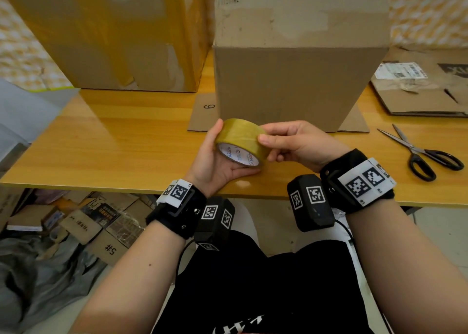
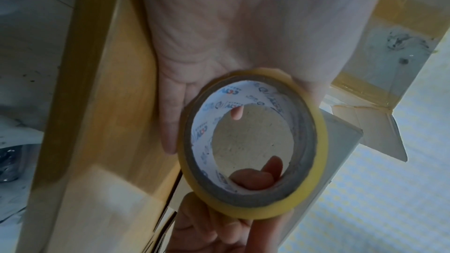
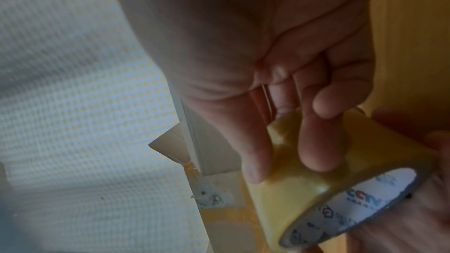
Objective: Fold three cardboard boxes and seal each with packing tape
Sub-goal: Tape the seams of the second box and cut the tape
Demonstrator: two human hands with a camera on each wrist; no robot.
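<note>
A roll of yellowish packing tape (image 1: 239, 141) with a white printed core is held over the front of the wooden table (image 1: 114, 141). My left hand (image 1: 215, 156) cradles it from the left and below, thumb up on the far rim. My right hand (image 1: 286, 143) grips its right side, thumb on top and fingers curled on the tape face. The roll (image 2: 253, 145) fills the left wrist view; in the right wrist view my fingers (image 3: 319, 141) press on the roll (image 3: 316, 180). Behind stands a folded brown cardboard box (image 1: 291, 80), its lower flaps splayed flat. A flattened box (image 1: 425, 85) lies at right.
A taller taped carton (image 1: 106, 34) stands at the back left. Black-handled scissors (image 1: 425, 153) lie open on the table at right. Under the table at left lie cardboard scraps (image 1: 83, 222) and grey plastic bags (image 1: 38, 278).
</note>
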